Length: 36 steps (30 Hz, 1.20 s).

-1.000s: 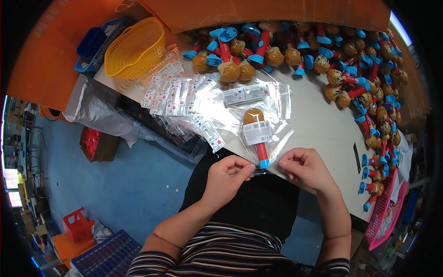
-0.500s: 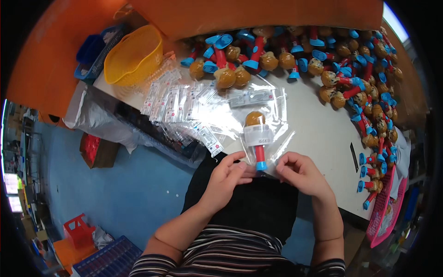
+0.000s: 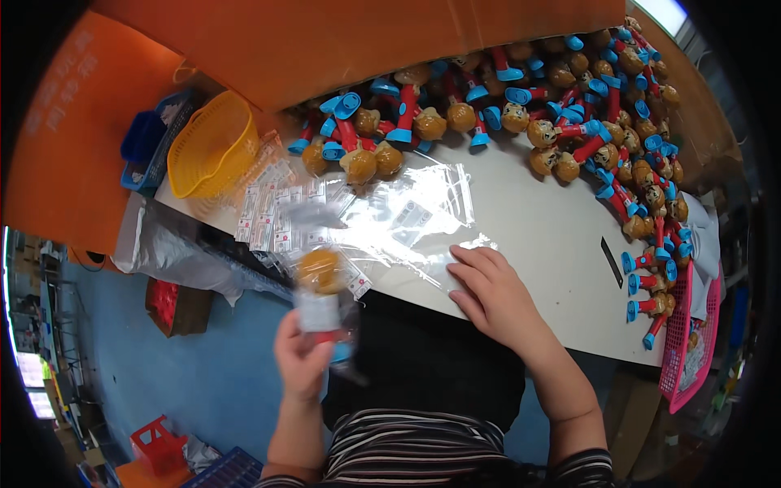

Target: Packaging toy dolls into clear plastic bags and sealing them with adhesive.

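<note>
My left hand (image 3: 303,355) is closed around a toy figure (image 3: 320,275) in a clear plastic bag, off the table's front edge. The figure has a round brown head, a red stem and a blue base; a white label wraps its middle. Motion blurs it. On the tabletop, my right hand (image 3: 491,294) has its fingers apart, the tips at the edge of some clear plastic bags (image 3: 435,191). Left of those bags lie rows of printed packets (image 3: 281,213), partly overlapped by the raised figure.
Many more toy figures (image 3: 573,130) are heaped along the back and right of the table (image 3: 561,268). A yellow basket (image 3: 213,150) and blue bins (image 3: 145,138) stand at the left back. A pink basket (image 3: 677,350) is at the right edge, with a black strip (image 3: 612,262) nearby.
My left hand has carried the bagged figure leftward, away from the front middle of the table. My right hand has let go of its bag and reached forward to the bags on the table.
</note>
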Tool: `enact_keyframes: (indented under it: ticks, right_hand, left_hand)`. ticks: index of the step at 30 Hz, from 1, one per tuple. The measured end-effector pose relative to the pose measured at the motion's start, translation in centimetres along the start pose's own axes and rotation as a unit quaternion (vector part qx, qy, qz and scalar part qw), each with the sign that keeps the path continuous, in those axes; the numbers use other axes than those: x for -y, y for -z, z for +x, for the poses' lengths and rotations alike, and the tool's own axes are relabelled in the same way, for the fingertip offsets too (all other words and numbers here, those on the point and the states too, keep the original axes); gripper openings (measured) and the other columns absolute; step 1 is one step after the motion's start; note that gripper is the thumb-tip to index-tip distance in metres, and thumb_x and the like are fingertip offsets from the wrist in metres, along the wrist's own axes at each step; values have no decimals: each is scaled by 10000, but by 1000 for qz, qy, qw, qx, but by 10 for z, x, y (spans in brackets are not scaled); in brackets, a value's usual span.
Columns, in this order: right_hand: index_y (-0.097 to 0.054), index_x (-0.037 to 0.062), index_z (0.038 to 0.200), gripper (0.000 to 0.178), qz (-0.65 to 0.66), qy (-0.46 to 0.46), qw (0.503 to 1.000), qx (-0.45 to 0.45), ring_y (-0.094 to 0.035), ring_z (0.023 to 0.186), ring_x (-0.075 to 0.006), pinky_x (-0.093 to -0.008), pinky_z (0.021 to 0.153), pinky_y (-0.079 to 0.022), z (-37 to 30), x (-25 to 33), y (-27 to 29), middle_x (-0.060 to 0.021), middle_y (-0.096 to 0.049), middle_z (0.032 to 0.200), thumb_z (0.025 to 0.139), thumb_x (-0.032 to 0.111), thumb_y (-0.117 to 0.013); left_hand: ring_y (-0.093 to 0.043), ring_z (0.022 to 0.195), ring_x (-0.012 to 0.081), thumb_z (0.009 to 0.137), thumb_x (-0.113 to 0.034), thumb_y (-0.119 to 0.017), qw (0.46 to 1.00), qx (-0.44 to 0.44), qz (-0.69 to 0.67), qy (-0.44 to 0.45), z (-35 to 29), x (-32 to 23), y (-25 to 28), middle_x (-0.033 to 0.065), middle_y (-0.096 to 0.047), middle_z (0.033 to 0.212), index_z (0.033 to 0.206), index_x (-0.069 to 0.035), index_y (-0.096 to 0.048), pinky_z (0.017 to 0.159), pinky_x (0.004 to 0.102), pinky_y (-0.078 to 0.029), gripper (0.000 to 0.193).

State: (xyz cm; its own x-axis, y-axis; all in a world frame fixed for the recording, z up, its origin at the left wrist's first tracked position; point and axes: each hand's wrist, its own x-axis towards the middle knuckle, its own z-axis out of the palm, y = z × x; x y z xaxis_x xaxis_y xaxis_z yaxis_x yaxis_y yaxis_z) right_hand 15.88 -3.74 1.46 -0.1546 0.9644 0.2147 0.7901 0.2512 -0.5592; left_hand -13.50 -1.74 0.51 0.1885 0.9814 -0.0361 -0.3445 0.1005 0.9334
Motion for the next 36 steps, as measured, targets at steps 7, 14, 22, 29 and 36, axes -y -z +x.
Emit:
enact_keyframes:
  ticks: [7, 14, 22, 29, 36]
  right_hand:
    - [-623, 17, 1067, 304, -55, -140, 973, -173, -541, 992, -334, -422, 884, -442, 2, -11, 8, -143, -591, 1008, 814, 155, -717]
    - [-615, 0, 884, 183, -20, -195, 975, -108, -572, 905, -278, -360, 788, -470, 8, -17, 7, -113, -592, 878, 812, 131, -721]
    - [-557, 27, 832, 121, 496, -290, 804, -153, -650, 745, -125, -242, 643, -515, 6, -6, 1, -113, -701, 864, 889, 17, -664]
    - [-464, 61, 726, 309, 508, -297, 788, -182, -610, 606, -86, -206, 556, -506, 0, -5, -12, -99, -672, 754, 824, -11, -748]
    - [-509, 63, 752, 261, 465, -312, 818, -132, -602, 656, -73, -220, 575, -483, -3, -14, 5, -62, -654, 742, 811, -15, -751]
  left_hand:
    - [-574, 805, 118, 913, -202, -651, 954, -285, 39, 84, 13, 50, 168, 38, -608, 956, 1204, -34, -524, 699, 245, -470, 360]
    - [-555, 965, 146, 950, -161, -595, 853, -495, 166, 13, 76, 108, 145, 70, -560, 1219, 1253, -35, -482, 774, 268, -474, 347]
    - [-649, 985, 297, 777, -98, -746, 868, 137, 409, -245, 55, 7, -67, 172, -663, 1052, 1044, 10, -641, 867, 351, -510, 306]
    - [-653, 955, 344, 800, -40, -694, 861, 141, 430, -232, 45, 48, -121, 170, -659, 1061, 1144, -15, -618, 859, 381, -525, 353]
    - [-656, 984, 349, 804, -14, -646, 832, 97, 483, -254, 49, 53, -111, 152, -678, 999, 960, -20, -653, 929, 435, -512, 156]
